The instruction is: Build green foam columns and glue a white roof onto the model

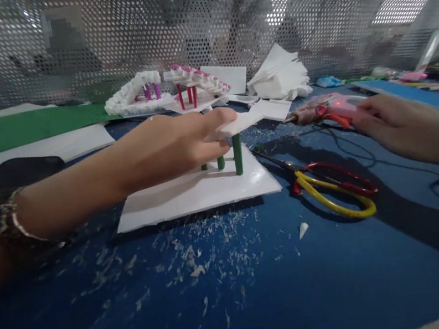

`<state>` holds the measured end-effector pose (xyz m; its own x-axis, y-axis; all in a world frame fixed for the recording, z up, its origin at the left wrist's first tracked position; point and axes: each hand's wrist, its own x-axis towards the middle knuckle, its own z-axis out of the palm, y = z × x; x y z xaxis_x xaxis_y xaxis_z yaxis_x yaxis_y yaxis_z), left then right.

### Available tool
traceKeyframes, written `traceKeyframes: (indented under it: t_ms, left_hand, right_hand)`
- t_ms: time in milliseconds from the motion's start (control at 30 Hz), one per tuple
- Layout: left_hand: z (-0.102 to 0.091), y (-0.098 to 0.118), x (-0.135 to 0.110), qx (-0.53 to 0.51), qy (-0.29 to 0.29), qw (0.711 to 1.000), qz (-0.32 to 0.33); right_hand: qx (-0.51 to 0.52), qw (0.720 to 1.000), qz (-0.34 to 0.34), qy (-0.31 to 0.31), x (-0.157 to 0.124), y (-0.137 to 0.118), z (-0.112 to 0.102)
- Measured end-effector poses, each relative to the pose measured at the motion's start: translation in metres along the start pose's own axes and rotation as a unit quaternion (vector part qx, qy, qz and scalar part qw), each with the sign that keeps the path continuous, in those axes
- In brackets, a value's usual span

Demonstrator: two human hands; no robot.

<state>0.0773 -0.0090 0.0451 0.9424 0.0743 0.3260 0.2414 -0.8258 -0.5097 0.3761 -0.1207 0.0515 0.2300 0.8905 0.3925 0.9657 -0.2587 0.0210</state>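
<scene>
My left hand [182, 142] reaches across the blue table and pinches a white foam piece [257, 114], holding it flat on top of several green posts [237, 154]. The posts stand upright on a white foam base board [191, 194]. My right hand [393, 121] grips a pink glue gun [326, 108], whose nozzle points left toward the foam piece, a little apart from it. A bracelet sits on my left wrist.
Red and yellow handled scissors [333, 190] lie right of the base board. Finished foam models with pink and red posts [167, 92] stand behind, beside stacked white foam sheets [279, 79]. Green paper [16, 131] lies at back left. Foam crumbs litter the table. A perforated metal screen closes the back.
</scene>
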Motion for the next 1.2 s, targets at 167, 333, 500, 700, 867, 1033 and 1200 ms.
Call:
traceKeyframes:
  t_ms: [167,333,500,700,867,1033,1200]
  left_hand:
    - [0.005,-0.004,-0.004,0.065,0.043,0.996,0.039]
    - [0.007,-0.001,-0.005,0.097,0.069,0.992,0.04]
    - [0.007,0.003,-0.006,0.099,0.062,0.993,0.02]
    - [0.007,0.006,-0.005,0.097,0.045,0.994,0.007]
    - [0.005,0.009,-0.004,0.101,0.03,0.994,0.003]
    - [0.005,0.01,-0.004,0.103,0.026,0.994,0.004]
    - [0.006,0.01,-0.004,0.11,0.054,0.992,0.016]
  right_hand:
    - [0.07,0.997,-0.023,-0.03,-0.011,-0.027,0.005]
    - [0.063,0.996,-0.064,-0.027,-0.017,-0.04,0.013]
    - [0.075,0.991,-0.105,-0.039,-0.017,-0.039,0.02]
    - [0.079,0.985,-0.141,-0.057,-0.017,-0.044,0.02]
    - [0.082,0.985,-0.147,-0.047,-0.017,-0.051,0.02]
    - [0.072,0.988,-0.134,-0.041,-0.017,-0.055,0.021]
    - [0.064,0.985,-0.163,-0.001,-0.018,-0.054,0.02]
